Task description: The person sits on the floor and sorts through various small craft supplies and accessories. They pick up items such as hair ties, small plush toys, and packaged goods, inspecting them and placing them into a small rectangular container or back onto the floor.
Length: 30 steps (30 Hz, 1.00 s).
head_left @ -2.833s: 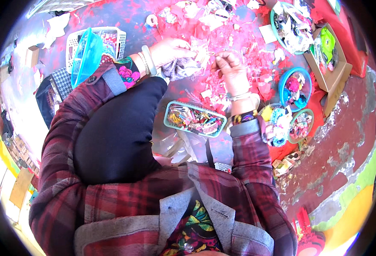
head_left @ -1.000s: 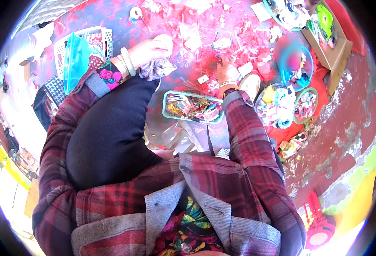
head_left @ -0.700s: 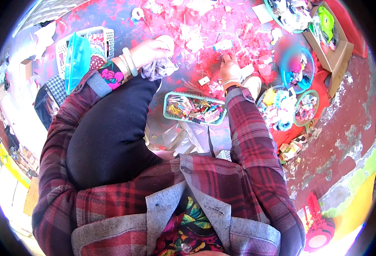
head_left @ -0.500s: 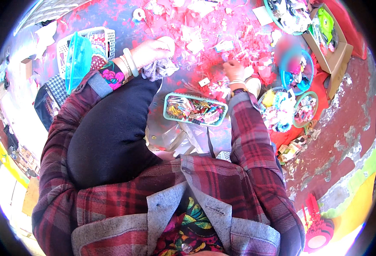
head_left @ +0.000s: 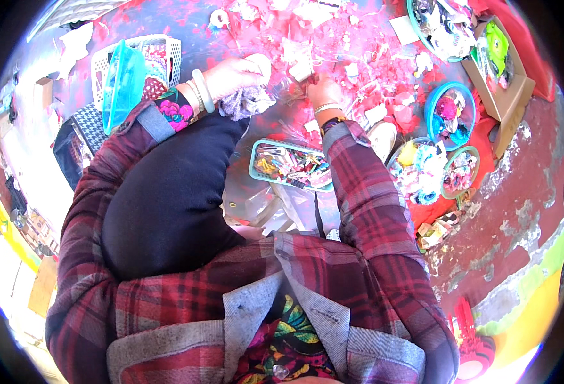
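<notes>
My left hand (head_left: 230,77), with bangles at its wrist, is closed on a gathered piece of lilac-grey patterned fabric (head_left: 246,102) above my bent, dark-trousered leg. A rounded white thing (head_left: 259,66) shows beside its fingers, partly covered. My right hand (head_left: 323,93) is over the cluttered surface, its fingers bent together beside a small cream-coloured piece (head_left: 301,70); what they pinch, if anything, is too small to make out. Just in front of me stands a pale green-rimmed tray (head_left: 254,168) of small colourful bits, its right end partly covered by my right sleeve.
Red and white scraps (head_left: 384,96) litter the far surface. To the right stand a blue-rimmed basin (head_left: 430,105), other round containers and a cardboard box (head_left: 519,96). A white basket (head_left: 175,64) and a turquoise translucent bin (head_left: 116,86) are at the left. A white shoe (head_left: 382,139) sits near my right forearm.
My right hand has moved left and slightly away from me, to beside the cream-coloured piece. The left hand keeps its hold on the fabric. The whole view has shifted slightly.
</notes>
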### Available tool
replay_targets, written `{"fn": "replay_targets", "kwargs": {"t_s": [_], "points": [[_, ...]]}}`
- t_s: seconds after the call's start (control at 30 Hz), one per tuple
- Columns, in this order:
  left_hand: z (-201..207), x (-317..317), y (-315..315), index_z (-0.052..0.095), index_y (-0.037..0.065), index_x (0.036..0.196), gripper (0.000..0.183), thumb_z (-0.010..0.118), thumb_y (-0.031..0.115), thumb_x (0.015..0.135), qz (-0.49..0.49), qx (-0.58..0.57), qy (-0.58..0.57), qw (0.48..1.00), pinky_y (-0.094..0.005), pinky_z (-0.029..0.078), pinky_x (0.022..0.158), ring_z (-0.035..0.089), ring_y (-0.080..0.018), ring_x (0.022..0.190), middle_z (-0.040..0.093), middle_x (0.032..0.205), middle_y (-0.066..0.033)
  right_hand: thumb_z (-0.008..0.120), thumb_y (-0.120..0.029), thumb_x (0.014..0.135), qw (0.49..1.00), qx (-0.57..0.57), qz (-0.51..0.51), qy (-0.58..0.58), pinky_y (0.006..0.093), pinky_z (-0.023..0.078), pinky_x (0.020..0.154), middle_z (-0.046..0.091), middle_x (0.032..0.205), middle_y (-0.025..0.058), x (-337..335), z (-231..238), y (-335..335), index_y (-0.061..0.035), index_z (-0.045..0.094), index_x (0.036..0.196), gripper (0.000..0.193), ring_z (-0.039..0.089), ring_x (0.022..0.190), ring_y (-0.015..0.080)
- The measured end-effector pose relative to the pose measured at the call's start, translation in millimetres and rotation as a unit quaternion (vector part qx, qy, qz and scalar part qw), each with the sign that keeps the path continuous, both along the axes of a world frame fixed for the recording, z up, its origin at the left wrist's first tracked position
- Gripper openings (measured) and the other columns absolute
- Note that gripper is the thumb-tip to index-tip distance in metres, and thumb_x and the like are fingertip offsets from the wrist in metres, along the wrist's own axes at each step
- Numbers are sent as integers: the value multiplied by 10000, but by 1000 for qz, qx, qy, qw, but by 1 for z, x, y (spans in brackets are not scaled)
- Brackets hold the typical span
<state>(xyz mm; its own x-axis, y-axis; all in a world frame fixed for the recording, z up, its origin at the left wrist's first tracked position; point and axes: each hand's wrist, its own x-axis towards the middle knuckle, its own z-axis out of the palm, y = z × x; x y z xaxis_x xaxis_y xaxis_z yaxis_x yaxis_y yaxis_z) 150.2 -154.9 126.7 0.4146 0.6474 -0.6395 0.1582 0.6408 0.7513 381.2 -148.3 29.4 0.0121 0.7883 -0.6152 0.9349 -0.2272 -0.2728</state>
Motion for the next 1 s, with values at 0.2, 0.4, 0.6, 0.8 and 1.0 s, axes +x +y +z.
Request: {"fn": "replay_targets", "kwargs": {"t_s": [0.2,0.4,0.6,0.8,1.0], "points": [[-6,-2,-1,607,-3,866,167,570,150,809,-20,16,17,1000,-232,437,693,565,-97,743,614,798,-35,570,-302,743,998,-11,44,-35,407,477,713,619,877,180,-6,-17,9,-70,597,925,296,605,835,305],[5,-2,0,607,1,882,169,568,151,815,48,-47,-46,997,-232,442,708,571,-103,762,615,812,-39,639,-130,728,884,-147,-250,367,319,478,655,640,838,86,52,13,21,-91,625,819,100,615,767,198],[21,8,5,608,10,870,159,567,149,806,56,-62,-97,992,-233,432,679,561,-97,739,587,796,-22,547,-39,804,675,-181,-320,640,325,489,731,617,897,86,51,75,4,-73,583,834,59,600,842,200],[9,23,15,612,-30,893,251,571,189,778,-149,292,-16,944,-286,442,664,585,-172,713,612,748,-122,487,-52,822,606,-284,-250,700,349,484,793,570,974,96,18,82,-12,-69,468,1074,253,582,896,201],[7,27,11,568,-28,928,279,562,215,790,-273,246,10,930,-303,428,729,566,-190,810,597,836,-121,503,-78,801,607,-341,-245,675,299,471,799,528,1094,70,12,95,-18,-38,426,1166,376,571,924,173]]}}
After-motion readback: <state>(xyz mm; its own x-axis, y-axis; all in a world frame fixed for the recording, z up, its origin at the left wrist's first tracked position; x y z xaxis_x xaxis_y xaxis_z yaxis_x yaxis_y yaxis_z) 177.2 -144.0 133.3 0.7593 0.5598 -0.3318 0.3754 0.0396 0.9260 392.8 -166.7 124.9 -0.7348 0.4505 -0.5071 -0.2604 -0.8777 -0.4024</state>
